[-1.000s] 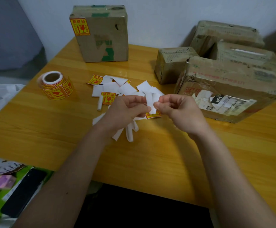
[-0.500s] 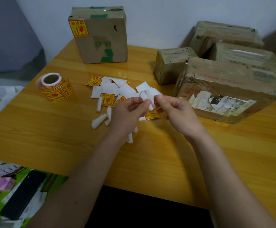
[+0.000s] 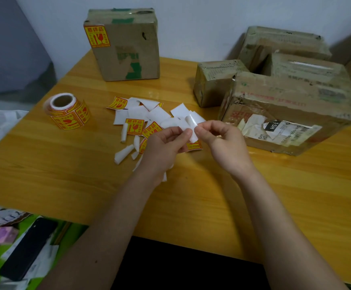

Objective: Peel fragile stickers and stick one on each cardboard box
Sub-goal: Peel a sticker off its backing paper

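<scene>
Two hands meet in the middle of the frame, above the yellow wooden bench (image 3: 191,206). Both pinch one sticker (image 3: 191,127), which shows its white side and curls over at the top. The left hand (image 3: 166,145) has a tight grip on the left part of it with thumb and fingers. The right hand (image 3: 222,141) has a tight grip on the right part, fingers curled in. Under and behind the hands lies a pile of white backing papers (image 3: 141,114) mixed with loose yellow and red fragile stickers (image 3: 134,126), some of the papers rolled up. Left of the pile, well apart from it, sits a roll of stickers (image 3: 68,111) on its side. At the top of the frame, left of the middle, stands a tall cardboard box (image 3: 126,47) with one fragile sticker (image 3: 96,36) stuck on its upper left corner. At the right of the frame sits a group of more boxes close together: a small box (image 3: 212,82), a big box with a torn white label (image 3: 285,114) nearest the right hand, and two more boxes (image 3: 285,47) behind it. At the lower left of the frame, below the bench edge, lies a black phone (image 3: 26,250) on green and white papers.
</scene>
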